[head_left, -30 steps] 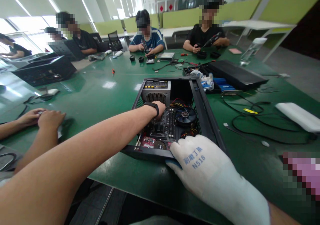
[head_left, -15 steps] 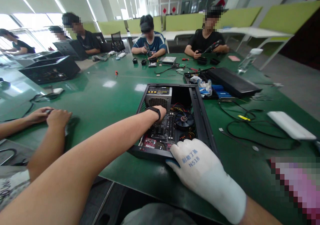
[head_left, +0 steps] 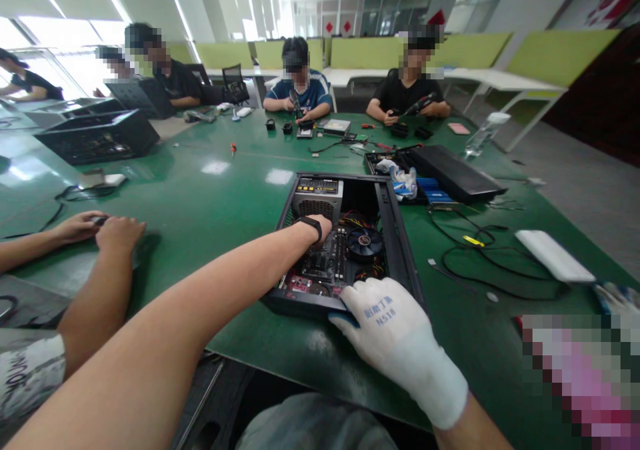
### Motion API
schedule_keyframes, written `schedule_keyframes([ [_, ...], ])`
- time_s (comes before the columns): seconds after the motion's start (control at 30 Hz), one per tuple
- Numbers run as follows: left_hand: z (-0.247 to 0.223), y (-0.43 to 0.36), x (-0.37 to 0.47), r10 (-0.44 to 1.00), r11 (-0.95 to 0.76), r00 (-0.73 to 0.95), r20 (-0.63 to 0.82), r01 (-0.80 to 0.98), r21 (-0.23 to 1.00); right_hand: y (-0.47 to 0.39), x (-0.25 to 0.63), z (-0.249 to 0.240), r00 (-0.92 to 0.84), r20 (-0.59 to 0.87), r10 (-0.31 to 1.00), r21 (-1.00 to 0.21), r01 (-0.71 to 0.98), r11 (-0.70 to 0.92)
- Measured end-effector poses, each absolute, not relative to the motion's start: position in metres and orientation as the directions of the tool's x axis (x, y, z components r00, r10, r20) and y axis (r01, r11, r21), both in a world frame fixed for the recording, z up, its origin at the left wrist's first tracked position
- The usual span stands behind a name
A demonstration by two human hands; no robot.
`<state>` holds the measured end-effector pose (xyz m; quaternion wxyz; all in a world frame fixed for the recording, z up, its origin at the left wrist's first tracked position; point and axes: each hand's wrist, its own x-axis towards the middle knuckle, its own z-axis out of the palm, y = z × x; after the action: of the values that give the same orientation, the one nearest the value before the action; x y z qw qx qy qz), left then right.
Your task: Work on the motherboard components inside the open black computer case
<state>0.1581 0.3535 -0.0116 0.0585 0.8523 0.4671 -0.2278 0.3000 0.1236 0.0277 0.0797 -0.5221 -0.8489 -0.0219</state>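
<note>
An open black computer case (head_left: 407, 253) lies flat on the green table. My bare left hand (head_left: 323, 227), with a black wristband, reaches inside it, just in front of the grey power supply (head_left: 316, 200). Its fingers look curled down over the motherboard (head_left: 325, 260); their tips, and anything in them, are hidden. In a white glove with a blue palm, my right hand (head_left: 383, 317) grips the near edge of the case, fingers over the rim and thumb outside. A round black cooling fan (head_left: 365, 244) sits right of my left hand.
A co-worker's hands (head_left: 107, 230) rest on the table at left. Two people work across it. Right of the case lie black cables (head_left: 470, 290), a white block (head_left: 555, 255) and an opened black unit (head_left: 457, 173) with gloves on it. A clear bottle (head_left: 485, 137) stands behind.
My view has turned slightly, so things on the right sit further left and a glove shows at the right edge. Both hands keep their places at the case.
</note>
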Motion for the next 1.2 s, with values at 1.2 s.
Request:
schedule_keyframes([
  [1.2,-0.0069,0.3518,0.1589,0.77,-0.551,0.455,-0.448,0.827,-0.107,0.1206,0.2972,0.0266,-0.416,0.195,0.888,-0.014,0.904,0.427],
])
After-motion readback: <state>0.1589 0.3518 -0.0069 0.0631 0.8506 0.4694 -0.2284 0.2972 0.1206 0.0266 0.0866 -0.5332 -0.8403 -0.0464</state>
